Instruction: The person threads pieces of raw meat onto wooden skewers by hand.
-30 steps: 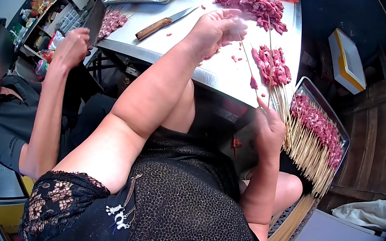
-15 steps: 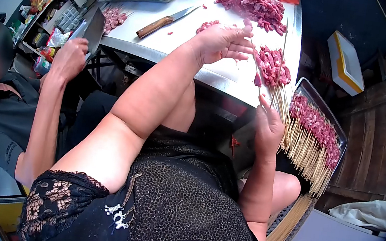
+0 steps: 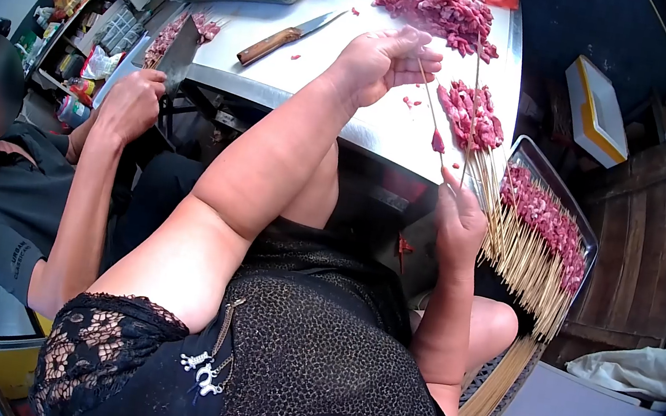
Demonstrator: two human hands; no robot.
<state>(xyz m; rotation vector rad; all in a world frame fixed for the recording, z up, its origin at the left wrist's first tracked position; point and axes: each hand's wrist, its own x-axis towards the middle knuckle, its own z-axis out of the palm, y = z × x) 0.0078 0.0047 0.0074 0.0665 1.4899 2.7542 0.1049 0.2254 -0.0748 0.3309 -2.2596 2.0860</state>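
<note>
Left hand (image 3: 383, 66), at 12 o'clock from the view's centre, has its fingers partly bent beside the upper end of a skewer (image 3: 428, 94); whether it grips anything cannot be told. Right hand (image 3: 460, 226), at 3 o'clock, pinches that skewer low down, together with a second stick (image 3: 476, 71). One meat piece (image 3: 437, 143) is threaded on the skewer, which slants at 1 o'clock over the table (image 3: 312, 52). Meat pile (image 3: 433, 9): 1 o'clock. Tray (image 3: 596, 245) of loaded skewers: 3 o'clock. Wooden-handled knife (image 3: 271, 44): 11 o'clock. Co-worker's hand (image 3: 131, 105), with cleaver (image 3: 177, 58): 10 o'clock.
</note>
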